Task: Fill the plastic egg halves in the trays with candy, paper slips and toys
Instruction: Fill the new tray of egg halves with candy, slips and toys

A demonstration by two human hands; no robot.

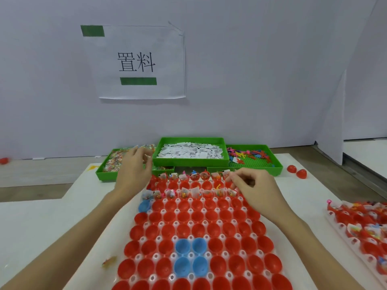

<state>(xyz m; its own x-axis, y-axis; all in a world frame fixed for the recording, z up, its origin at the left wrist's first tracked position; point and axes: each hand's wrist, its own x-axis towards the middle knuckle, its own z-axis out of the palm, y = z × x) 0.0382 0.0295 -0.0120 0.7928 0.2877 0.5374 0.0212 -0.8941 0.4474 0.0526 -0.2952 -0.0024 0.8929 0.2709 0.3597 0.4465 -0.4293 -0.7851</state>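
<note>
A white tray (144, 240) in front of me holds many red egg halves (184, 207) and a few blue ones (190, 257). Halves in the far rows (195, 176) hold candy, paper slips and toys. My left hand (134, 170) reaches over the green candy bin (100, 171), fingers curled at the wrapped candy (114, 162); it is blurred. My right hand (254, 186) hovers over the far right halves with fingers curled, pinching something small that I cannot make out. A green bin of paper slips (189, 152) and a green bin of coloured toys (254, 159) stand behind.
A second tray (335, 219) of filled red halves lies at the right edge. Two loose red halves (297, 171) sit right of the toy bin, another (3, 160) at far left. A candy piece (109, 262) lies on the table. A paper sign (137, 62) hangs on the wall.
</note>
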